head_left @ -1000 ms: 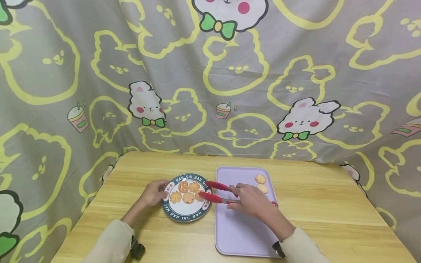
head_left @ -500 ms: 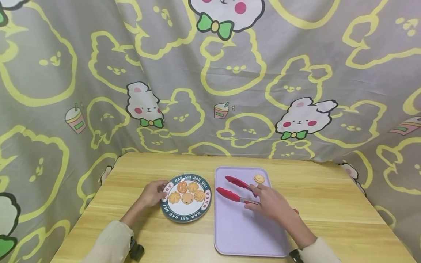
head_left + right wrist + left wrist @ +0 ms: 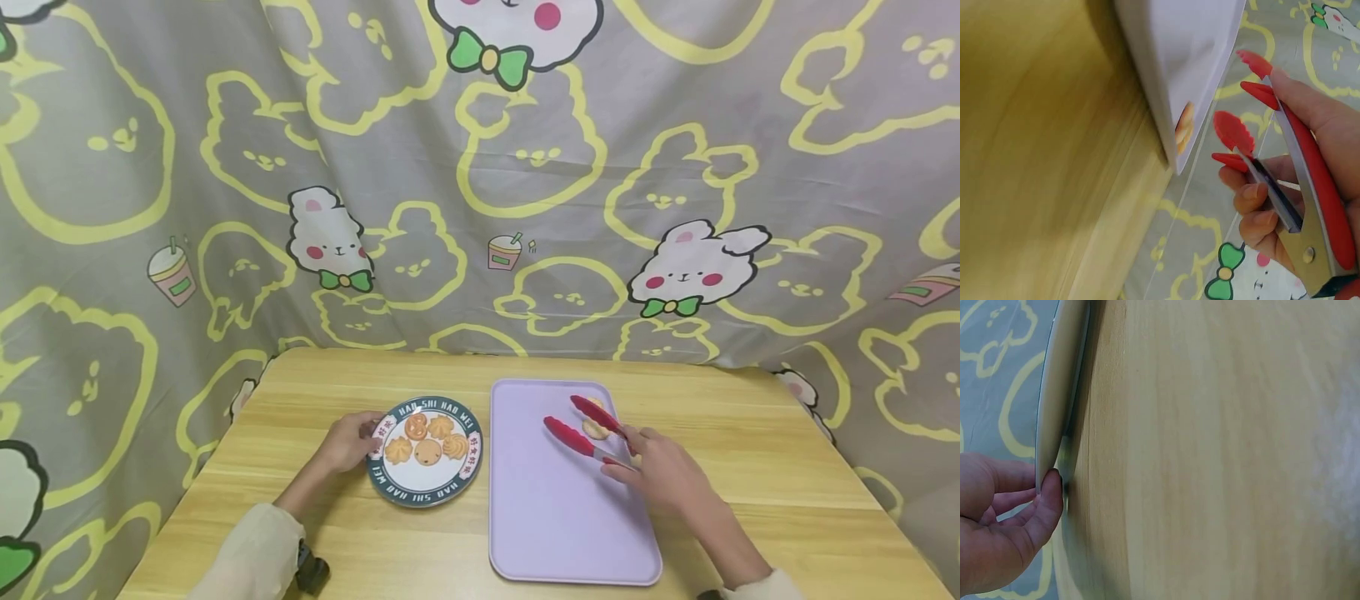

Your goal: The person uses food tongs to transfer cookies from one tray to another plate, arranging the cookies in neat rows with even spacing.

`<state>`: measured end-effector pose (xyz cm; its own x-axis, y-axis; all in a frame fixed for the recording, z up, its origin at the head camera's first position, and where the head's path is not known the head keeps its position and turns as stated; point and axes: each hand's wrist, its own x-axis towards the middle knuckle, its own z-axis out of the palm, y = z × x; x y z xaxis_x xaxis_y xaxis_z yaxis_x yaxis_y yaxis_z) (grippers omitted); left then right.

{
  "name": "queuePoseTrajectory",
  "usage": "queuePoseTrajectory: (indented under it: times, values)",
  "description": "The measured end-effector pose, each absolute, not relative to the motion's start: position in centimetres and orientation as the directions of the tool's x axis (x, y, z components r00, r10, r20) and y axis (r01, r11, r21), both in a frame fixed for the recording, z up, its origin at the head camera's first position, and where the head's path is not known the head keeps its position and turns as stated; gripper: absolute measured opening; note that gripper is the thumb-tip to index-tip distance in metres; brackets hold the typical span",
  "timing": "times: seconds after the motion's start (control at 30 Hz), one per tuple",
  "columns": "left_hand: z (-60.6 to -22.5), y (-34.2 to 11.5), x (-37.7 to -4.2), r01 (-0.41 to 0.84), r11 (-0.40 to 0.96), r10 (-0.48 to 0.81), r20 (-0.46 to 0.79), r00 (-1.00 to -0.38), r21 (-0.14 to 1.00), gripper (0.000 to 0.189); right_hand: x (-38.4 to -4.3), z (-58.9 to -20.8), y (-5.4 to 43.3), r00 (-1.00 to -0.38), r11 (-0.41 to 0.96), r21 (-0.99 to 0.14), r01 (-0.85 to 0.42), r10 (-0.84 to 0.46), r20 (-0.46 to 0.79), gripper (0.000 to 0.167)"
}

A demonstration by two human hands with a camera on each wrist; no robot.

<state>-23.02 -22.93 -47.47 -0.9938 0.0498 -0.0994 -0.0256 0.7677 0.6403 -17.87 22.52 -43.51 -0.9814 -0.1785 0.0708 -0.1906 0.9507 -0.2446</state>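
My left hand (image 3: 351, 442) pinches the left rim of a round plate (image 3: 420, 492) with a dark green lettered border. In the left wrist view, the thumb and fingers (image 3: 1047, 509) meet at the plate's edge (image 3: 1060, 381). Several cookies lie on the plate, among them a round one (image 3: 427, 452) and a pretzel-shaped one (image 3: 416, 427). My right hand (image 3: 663, 471) grips red-tipped tongs (image 3: 567, 435) above a lavender tray (image 3: 555, 525). The tongs' tips are spread with nothing between them. Below them, cookies (image 3: 597, 428) at the tray's far right are partly hidden.
Both plate and tray sit on a wooden table (image 3: 337, 533), the tray right of the plate with a narrow gap between. A grey patterned curtain (image 3: 420, 167) hangs behind the table and along its sides.
The tongs in my right hand have moved right, from a cookie on the plate to above the tray's far right corner, their tips now free. My left hand keeps its hold on the plate.
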Motion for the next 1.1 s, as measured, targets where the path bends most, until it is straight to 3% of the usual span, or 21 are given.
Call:
queuePoseTrajectory:
  times: [0.27, 0.63, 1.1]
  values:
    - [-47.4, -22.9, -23.0, -0.032, 0.765, 0.046, -0.104, -0.994, 0.643, 0.044, -17.2, -43.7, 24.3, -0.991, 0.959, -0.25, -0.132, -0.125, 0.044, 0.057]
    - [-47.4, -22.9, -22.9, -0.037, 0.763, 0.046, -0.111, -0.993, 0.645, 0.044, -16.8, -43.4, 24.6, -0.996, 0.96, -0.267, -0.082, -0.087, -0.009, 0.055]
    - [-47.4, -22.9, -22.9, -0.026, 0.773, 0.051, -0.103, -0.993, 0.634, 0.044, -16.4, -43.1, 24.3, -0.993, 0.96, -0.255, -0.116, -0.109, 0.043, 0.038]
